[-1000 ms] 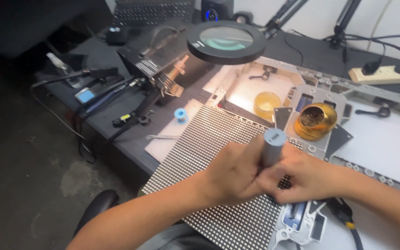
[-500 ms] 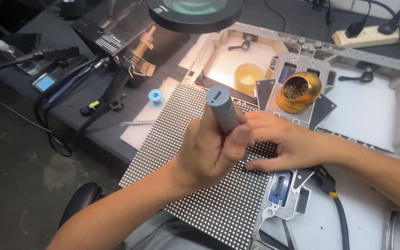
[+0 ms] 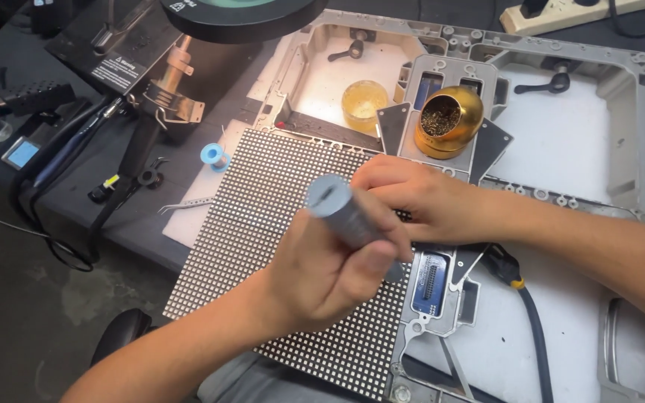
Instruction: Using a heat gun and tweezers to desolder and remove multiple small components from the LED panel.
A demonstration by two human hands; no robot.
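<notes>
Left hand (image 3: 322, 272): fingers wrapped tight around a grey cylindrical tool, held over the lower right part of the dotted panel.
Right hand (image 3: 412, 198): laid palm-down on the right edge of the dotted panel, fingers curled together; whether they pinch anything cannot be told, since the left hand covers the fingertips.
Grey cylindrical tool (image 3: 341, 209): blunt end tilted up toward the camera, working end hidden beneath the hands; somewhat blurred.
Dotted panel (image 3: 270, 216): dark rectangular board covered in a grid of pale dots, lying flat at the bench's near edge; landmark for the entries below.
Gold dome holder (image 3: 443, 122): beyond the panel's far right corner, filled with wire wool.
Yellow round tub (image 3: 363, 104): just beyond the panel's far edge.
Blue spool (image 3: 213, 156): just left of the panel's far left corner.
Tweezers (image 3: 186, 204): on a white pad, touching the panel's left edge, possibly.
Grey metal frame (image 3: 640, 134): right of and beyond the panel.
Magnifier lamp (image 3: 244, 13): above the panel's far edge.
Black cable (image 3: 533, 336): right of the panel, yellow collar.
</notes>
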